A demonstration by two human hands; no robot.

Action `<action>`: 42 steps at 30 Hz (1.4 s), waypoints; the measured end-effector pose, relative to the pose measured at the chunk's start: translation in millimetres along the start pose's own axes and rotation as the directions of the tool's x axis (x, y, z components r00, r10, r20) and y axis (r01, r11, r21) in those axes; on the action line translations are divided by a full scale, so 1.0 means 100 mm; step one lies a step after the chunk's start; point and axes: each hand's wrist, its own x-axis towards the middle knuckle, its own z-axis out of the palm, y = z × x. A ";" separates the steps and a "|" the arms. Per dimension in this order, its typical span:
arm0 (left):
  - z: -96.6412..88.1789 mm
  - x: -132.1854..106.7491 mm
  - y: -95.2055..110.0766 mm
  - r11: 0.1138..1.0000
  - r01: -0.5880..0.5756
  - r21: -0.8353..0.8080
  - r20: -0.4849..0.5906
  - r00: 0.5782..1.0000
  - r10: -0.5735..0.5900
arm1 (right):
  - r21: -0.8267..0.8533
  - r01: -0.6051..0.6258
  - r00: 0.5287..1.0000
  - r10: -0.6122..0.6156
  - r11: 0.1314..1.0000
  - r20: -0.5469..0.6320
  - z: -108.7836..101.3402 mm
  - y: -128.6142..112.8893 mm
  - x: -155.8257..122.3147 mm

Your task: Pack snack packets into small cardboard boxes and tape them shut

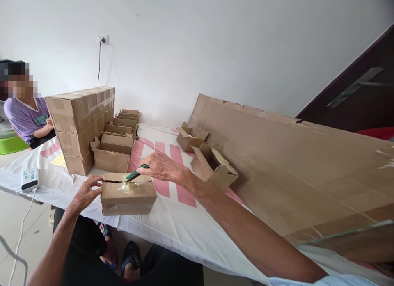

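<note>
A small taped cardboard box (129, 200) rests at the near edge of the cloth-covered table. My left hand (88, 190) is at its left side, fingers bent and pressed against the upper corner. In my right hand (163, 167) is a green utility knife (137, 172), gripped by its handle. Its tip reaches down to the top of the box, near the seam and the clear shiny tape (127, 186). The blade itself is too small to make out. Just behind this box stands an open cardboard box (112, 156) with its flaps up.
Stacked closed boxes (83, 126) stand on the left, beside a row of open ones (126, 121). Two open boxes (214, 167) lie right of centre, against a large cardboard sheet (292, 167). A white device (30, 180) with a cable sits left. Another person (26, 113) is behind the stack.
</note>
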 end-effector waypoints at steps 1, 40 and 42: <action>0.00 0.00 -0.01 1.000 0.000 0.001 0.002 1.000 0.000 | -0.010 0.005 1.000 -0.005 1.000 0.002 0.00 0.01 0.00; -0.15 -0.04 0.25 0.973 -0.127 0.194 0.312 0.948 0.061 | 0.705 0.097 0.825 0.339 0.703 -0.451 1.94 0.56 -0.62; -0.16 0.01 0.24 0.973 -0.141 0.184 0.328 0.942 0.075 | 0.661 0.078 0.838 0.310 0.746 -0.449 1.87 0.43 -0.56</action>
